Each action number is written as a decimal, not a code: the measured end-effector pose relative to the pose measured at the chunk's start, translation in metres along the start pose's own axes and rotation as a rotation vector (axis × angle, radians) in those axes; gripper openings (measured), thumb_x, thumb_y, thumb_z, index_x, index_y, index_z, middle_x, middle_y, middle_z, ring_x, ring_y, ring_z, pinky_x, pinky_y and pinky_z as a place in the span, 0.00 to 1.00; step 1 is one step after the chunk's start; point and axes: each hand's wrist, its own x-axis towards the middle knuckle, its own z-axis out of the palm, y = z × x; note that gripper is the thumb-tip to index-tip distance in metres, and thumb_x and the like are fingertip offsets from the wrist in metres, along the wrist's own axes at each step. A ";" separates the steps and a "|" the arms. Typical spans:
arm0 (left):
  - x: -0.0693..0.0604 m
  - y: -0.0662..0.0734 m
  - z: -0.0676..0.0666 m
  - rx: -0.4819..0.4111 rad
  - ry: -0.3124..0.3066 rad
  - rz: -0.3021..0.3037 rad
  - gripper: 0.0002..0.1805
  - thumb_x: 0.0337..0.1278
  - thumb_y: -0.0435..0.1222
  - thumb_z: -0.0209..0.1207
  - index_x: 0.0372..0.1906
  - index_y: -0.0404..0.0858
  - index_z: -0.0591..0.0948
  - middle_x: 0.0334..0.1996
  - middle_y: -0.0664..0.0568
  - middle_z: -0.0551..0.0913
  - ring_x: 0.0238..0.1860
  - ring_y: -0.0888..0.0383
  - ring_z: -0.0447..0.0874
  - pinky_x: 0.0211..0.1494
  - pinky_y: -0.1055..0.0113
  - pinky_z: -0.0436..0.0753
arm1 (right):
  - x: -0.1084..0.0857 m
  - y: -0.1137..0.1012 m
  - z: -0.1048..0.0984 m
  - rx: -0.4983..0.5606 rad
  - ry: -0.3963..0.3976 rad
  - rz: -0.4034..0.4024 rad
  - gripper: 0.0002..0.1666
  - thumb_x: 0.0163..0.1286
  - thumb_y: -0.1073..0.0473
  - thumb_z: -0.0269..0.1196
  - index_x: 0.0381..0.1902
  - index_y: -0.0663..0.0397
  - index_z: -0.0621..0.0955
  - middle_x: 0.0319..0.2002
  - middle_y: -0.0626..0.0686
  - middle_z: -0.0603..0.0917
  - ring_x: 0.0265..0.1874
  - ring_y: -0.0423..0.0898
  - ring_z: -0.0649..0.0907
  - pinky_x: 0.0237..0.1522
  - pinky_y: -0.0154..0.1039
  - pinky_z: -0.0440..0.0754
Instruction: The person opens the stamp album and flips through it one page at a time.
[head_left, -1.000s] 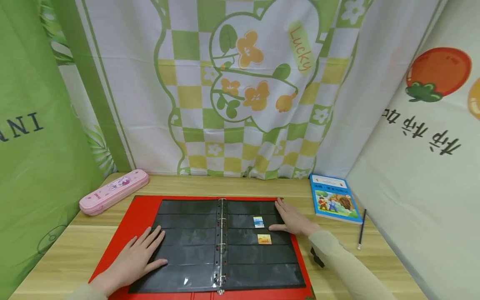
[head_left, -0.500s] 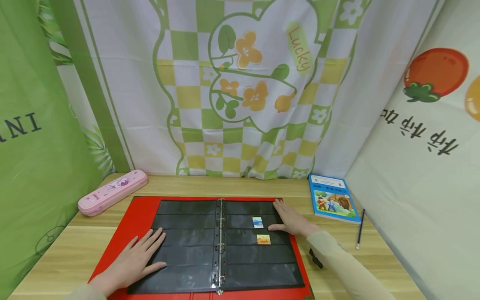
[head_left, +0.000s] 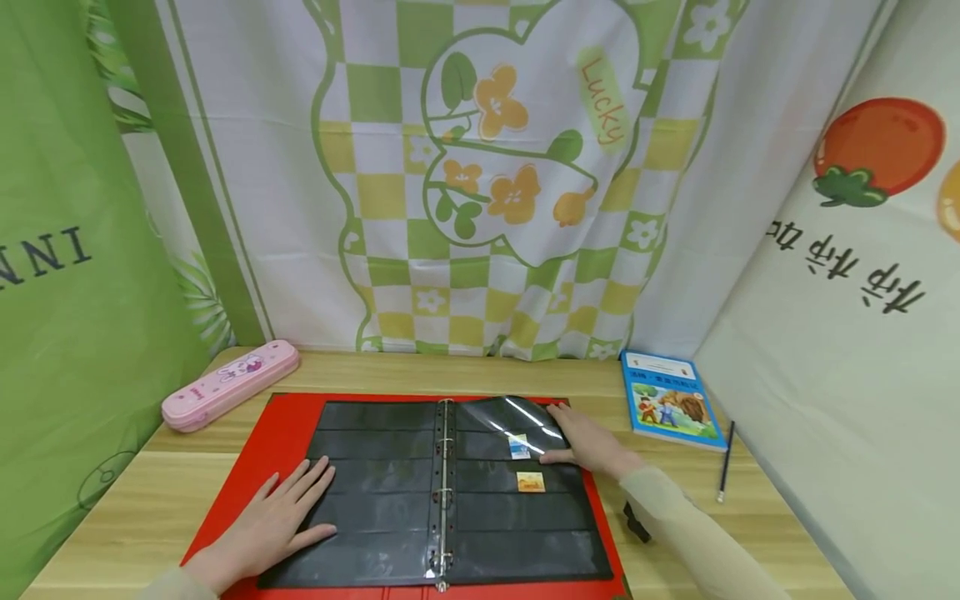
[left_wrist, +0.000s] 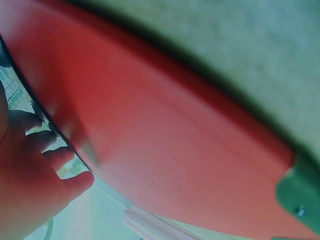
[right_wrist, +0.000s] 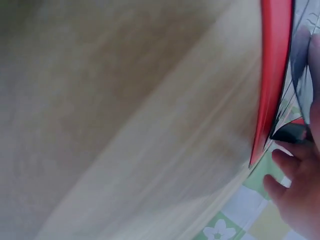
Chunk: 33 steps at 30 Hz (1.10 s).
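A red ring-binder stamp album (head_left: 255, 442) lies spread flat, with black pocket pages on both sides of its metal rings. My left hand (head_left: 273, 521) rests with spread fingers on the left page (head_left: 375, 475) near its outer edge. At the upper right corner of the right page (head_left: 525, 550), my right hand (head_left: 592, 442) pinches the sheet. That corner bows up and shines; the right wrist view shows the lifted black sheet (right_wrist: 290, 132) at the fingers. A blue-and-white stamp (head_left: 518, 447) and an orange stamp (head_left: 530, 482) sit in the right page's pockets.
A pink pencil case (head_left: 231, 386) lies at the back left of the wooden table (head_left: 420, 375). At the back right are a blue picture book (head_left: 672, 404) and a dark pencil (head_left: 726, 462). A small black object (head_left: 636, 523) is partly hidden by the right forearm.
The right page's upper corner has risen and curved under my right hand, and bright reflections now cross it. My left hand has stayed in place.
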 end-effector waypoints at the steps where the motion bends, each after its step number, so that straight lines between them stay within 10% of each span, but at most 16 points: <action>1: 0.000 0.001 0.000 -0.002 -0.002 0.001 0.49 0.56 0.71 0.50 0.73 0.42 0.68 0.75 0.46 0.66 0.74 0.39 0.63 0.68 0.31 0.64 | -0.001 -0.001 -0.001 0.004 0.024 -0.009 0.60 0.57 0.30 0.67 0.73 0.64 0.63 0.69 0.67 0.71 0.67 0.64 0.73 0.67 0.59 0.71; 14: 0.001 0.001 -0.002 -0.033 -0.020 -0.003 0.50 0.55 0.71 0.51 0.73 0.41 0.68 0.75 0.45 0.65 0.74 0.38 0.63 0.67 0.30 0.63 | -0.006 -0.021 -0.012 0.094 0.308 0.045 0.41 0.54 0.67 0.74 0.62 0.79 0.70 0.59 0.76 0.76 0.58 0.70 0.78 0.59 0.60 0.78; 23: 0.001 0.001 -0.001 -0.050 -0.020 -0.017 0.50 0.55 0.71 0.51 0.74 0.41 0.67 0.75 0.45 0.65 0.75 0.38 0.62 0.68 0.29 0.62 | -0.017 -0.025 -0.032 0.222 0.246 0.200 0.14 0.63 0.66 0.67 0.41 0.74 0.81 0.25 0.57 0.84 0.21 0.44 0.79 0.29 0.40 0.80; 33: 0.002 0.000 -0.001 -0.063 -0.040 -0.024 0.51 0.54 0.72 0.51 0.74 0.41 0.66 0.75 0.44 0.65 0.74 0.37 0.62 0.68 0.28 0.61 | -0.009 -0.042 -0.073 0.315 0.281 0.142 0.16 0.69 0.63 0.63 0.48 0.72 0.82 0.34 0.64 0.89 0.18 0.49 0.86 0.21 0.37 0.84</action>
